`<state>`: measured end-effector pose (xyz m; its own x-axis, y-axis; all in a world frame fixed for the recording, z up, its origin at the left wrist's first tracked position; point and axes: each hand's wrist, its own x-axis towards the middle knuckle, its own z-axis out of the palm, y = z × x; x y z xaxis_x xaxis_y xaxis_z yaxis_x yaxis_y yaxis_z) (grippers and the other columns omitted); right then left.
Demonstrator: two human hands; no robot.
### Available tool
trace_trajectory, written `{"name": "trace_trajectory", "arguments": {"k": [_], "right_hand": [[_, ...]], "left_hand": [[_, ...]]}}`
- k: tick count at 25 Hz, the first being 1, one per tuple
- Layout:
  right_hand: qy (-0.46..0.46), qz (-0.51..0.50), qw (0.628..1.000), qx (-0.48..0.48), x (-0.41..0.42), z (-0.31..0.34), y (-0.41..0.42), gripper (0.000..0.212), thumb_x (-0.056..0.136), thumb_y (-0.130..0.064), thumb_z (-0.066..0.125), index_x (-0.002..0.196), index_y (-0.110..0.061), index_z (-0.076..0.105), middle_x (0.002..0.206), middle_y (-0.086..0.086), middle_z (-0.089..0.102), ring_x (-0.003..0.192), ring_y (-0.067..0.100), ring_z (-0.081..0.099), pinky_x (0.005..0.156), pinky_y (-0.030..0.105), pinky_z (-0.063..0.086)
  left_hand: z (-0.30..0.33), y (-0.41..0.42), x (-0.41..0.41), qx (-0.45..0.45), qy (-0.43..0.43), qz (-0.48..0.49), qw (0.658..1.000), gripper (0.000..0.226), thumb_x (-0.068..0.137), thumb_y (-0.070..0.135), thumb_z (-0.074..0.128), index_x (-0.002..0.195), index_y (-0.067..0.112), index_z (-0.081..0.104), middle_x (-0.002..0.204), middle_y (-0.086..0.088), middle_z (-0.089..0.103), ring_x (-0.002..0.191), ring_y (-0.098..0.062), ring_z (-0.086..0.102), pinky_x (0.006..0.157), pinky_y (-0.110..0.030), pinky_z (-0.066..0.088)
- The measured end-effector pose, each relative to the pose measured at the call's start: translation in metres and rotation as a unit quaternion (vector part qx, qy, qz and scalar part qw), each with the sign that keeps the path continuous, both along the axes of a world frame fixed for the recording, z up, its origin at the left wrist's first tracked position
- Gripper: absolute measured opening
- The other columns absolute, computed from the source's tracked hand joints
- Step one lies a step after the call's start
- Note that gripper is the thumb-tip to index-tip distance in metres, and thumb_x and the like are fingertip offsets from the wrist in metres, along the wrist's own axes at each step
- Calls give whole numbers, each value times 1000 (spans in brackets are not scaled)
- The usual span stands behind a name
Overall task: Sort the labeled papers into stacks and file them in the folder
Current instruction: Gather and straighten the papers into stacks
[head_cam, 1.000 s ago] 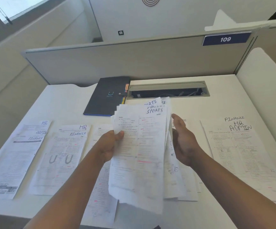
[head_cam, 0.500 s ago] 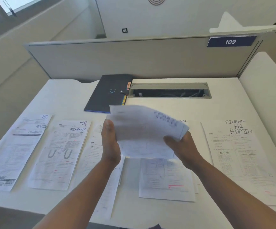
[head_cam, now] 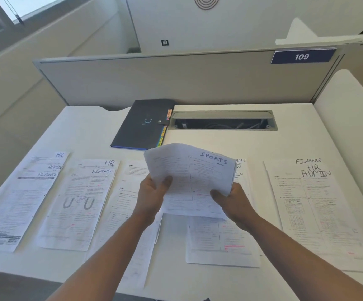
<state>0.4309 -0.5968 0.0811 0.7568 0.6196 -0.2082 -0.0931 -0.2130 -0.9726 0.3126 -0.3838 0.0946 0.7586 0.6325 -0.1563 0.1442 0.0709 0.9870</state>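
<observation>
My left hand [head_cam: 152,192] and right hand [head_cam: 232,202] pinch the light, floppy SPORTS stack [head_cam: 190,177] at its eight and four o'clock edges.

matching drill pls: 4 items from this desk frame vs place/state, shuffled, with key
1. SPORTS stack
2. dark folder
3. sheet marked FINANCE HR ADMIN
4. cable slot

A. flat on the desk, far right
B. closed, at the back of the desk
C. open recess right of the folder
D. held off the desk by left hand and right hand

Pairs: 1-D, 2-B, 3-A, 4-C
</observation>
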Motion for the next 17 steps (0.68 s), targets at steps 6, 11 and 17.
{"name": "trace_trajectory", "arguments": {"k": [6,11,17], "right_hand": [[76,-5,994,78,17,16,-16,22,81,-16,82,103,-17,78,99,5,78,83,20,71,74,35,55],[253,-8,955,153,0,3,-14,37,85,-12,77,122,-9,69,121,7,75,110,25,70,91,37,54],[168,-104,966,168,3,5,-5,23,100,-2,61,120,-11,69,118,5,77,110,25,72,92,43,61]], "left_hand": [[12,23,5,-121,-76,107,984,13,93,20,76,106,23,75,108,1,81,99,-17,76,84,-41,62],[12,14,12,-273,-174,81,943,33,102,8,62,128,27,68,127,-4,75,112,-23,75,76,-46,64],[14,18,10,-261,-131,100,951,36,93,6,69,124,25,67,120,-1,78,107,-20,76,80,-44,64]]}}
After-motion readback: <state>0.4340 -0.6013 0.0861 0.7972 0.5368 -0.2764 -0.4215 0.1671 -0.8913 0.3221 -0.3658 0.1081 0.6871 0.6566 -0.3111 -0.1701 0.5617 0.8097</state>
